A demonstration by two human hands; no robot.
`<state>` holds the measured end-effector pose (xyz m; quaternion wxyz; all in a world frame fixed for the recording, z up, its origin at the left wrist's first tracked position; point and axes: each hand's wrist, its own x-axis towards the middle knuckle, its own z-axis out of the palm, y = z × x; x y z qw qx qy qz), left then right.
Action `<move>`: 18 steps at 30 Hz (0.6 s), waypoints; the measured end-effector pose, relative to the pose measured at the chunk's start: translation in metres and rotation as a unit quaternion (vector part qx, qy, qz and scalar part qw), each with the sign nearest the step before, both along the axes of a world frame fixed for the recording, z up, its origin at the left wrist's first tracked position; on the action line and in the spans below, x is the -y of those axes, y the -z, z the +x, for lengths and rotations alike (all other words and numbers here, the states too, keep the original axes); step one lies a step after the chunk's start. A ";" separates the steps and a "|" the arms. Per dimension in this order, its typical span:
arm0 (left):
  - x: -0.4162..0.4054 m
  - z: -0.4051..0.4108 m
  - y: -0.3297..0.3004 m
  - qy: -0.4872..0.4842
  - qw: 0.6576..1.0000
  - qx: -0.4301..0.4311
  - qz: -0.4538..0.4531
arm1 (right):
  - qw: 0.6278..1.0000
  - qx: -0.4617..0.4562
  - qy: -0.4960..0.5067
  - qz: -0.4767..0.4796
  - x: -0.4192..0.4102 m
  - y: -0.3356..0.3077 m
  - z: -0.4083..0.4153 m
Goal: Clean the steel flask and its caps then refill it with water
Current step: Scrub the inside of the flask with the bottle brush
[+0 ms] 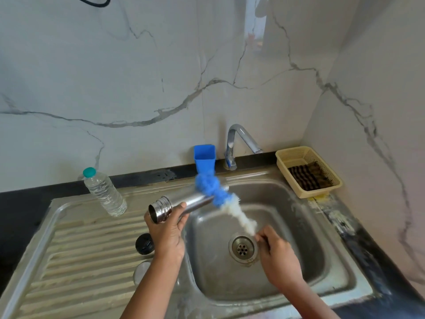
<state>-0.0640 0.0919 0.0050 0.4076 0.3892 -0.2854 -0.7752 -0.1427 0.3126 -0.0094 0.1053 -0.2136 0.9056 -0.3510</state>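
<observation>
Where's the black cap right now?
In the head view, the black cap sits on the ribbed drainboard, just left of the left hand holding the steel flask.

Silver steel flask (181, 204) in the left hand (166, 231); blue-and-white bottle brush (220, 199) above the right hand (277, 254). Beside the left hand, a black cap (144, 244); beyond it, a clear bottle (104, 193) with teal lid. Beyond the hands: blue cup (204, 157), cream basket (308, 171) with dark striped scrubber (309, 176), white grey-veined marble wall (161, 77).
</observation>
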 end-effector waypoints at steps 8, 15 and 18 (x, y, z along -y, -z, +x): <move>-0.008 -0.007 -0.001 0.016 0.999 -0.048 -0.009 | 0.997 -0.065 -0.046 -0.025 -0.010 0.001 0.012; -0.014 -0.002 -0.005 -0.001 0.998 -0.060 0.015 | 0.990 -0.132 -0.043 -0.035 -0.024 0.009 0.015; -0.016 -0.001 -0.012 -0.033 0.992 -0.093 0.072 | 0.990 -0.128 -0.029 -0.047 -0.030 0.017 0.014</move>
